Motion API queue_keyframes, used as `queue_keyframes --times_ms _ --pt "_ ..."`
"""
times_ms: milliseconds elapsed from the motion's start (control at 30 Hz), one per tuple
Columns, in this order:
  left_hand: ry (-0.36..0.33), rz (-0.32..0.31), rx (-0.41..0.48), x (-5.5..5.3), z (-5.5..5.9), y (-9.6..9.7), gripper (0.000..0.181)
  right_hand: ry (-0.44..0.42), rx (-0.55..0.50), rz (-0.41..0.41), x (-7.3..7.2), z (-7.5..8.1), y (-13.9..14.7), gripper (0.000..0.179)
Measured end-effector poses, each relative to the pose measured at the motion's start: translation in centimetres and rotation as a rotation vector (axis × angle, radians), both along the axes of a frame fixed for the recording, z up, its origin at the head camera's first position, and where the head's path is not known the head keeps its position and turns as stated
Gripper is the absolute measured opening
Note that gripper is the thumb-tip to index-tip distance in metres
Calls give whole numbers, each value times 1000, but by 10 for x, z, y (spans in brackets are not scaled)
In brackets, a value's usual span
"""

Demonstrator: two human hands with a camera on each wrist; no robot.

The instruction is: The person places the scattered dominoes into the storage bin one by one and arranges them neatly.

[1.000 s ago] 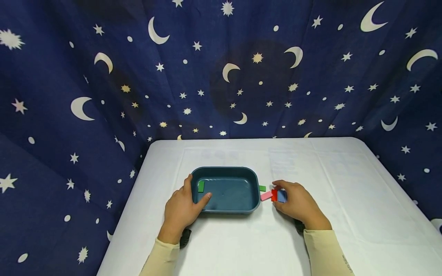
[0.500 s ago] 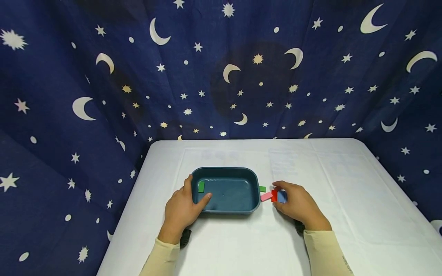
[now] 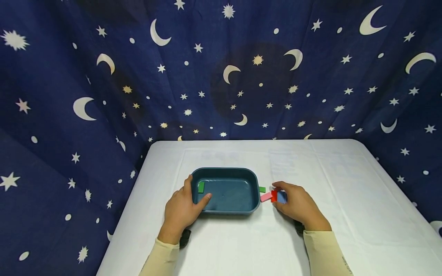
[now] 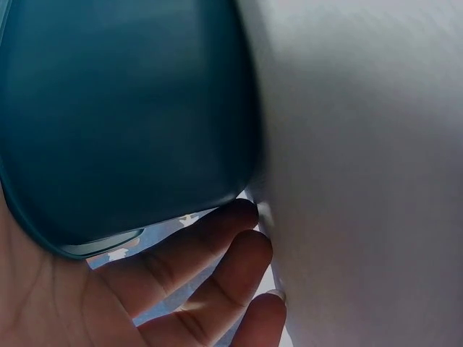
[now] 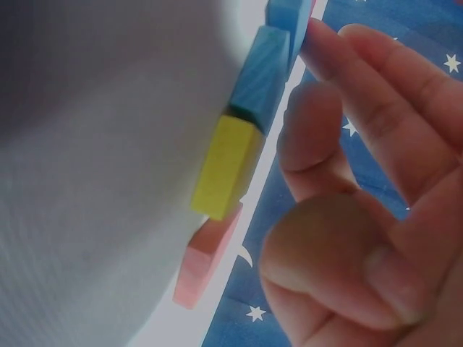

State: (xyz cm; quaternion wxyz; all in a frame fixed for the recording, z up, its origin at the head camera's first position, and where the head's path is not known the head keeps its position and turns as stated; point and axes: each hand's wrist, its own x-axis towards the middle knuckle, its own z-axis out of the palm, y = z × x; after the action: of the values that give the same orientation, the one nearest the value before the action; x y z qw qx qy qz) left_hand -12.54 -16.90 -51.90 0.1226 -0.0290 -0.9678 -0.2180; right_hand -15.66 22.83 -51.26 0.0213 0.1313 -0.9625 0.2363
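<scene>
So, in the head view a teal tray (image 3: pixel 229 211) sits on a white table (image 3: pixel 241 245); the left hand (image 3: pixel 181 209) grips the tray's left end, thumb over the near-left corner and fingers along the outer wall; a dark green block (image 3: pixel 201 187) shows inside the tray by that same end; just beside the tray's right end lie a light green block (image 3: pixel 262 189) and a pink block (image 3: pixel 266 197); farther right of the tray come a red block (image 3: pixel 274 196) and a blue block (image 3: pixel 281 197), flanked by the thumb and forefinger of the right hand (image 3: pixel 297 203); those fingers form a half-open arc, and I cannot tell whether they pinch anything; beyond the tray hangs a dark blue curtain (image 3: pixel 207 57) with moons and stars.

In the left wrist view the tray's wall fills much of the upper left; the palm meets its rim; bent fingers reach along its outside, close to the table.

In the right wrist view more blocks stand in a row, right of the tray: a salmon block (image 5: pixel 206 260), a yellow block (image 5: pixel 228 166), a lower light blue block (image 5: pixel 262 76) and an upper light blue block (image 5: pixel 286 29); a fingertip is right by the last, contact unclear; the bent thumb stands apart from the yellow block.
</scene>
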Motion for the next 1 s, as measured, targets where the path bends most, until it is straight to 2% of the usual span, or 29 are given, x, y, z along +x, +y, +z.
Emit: queue_keyframes --times_ms 633,1000 --pt "-7 -5 9 1 2 -1 110 18 14 15 0 1 0 62" --pt "-13 -6 16 1 1 -1 110 62 -6 36 -2 0 -1 66"
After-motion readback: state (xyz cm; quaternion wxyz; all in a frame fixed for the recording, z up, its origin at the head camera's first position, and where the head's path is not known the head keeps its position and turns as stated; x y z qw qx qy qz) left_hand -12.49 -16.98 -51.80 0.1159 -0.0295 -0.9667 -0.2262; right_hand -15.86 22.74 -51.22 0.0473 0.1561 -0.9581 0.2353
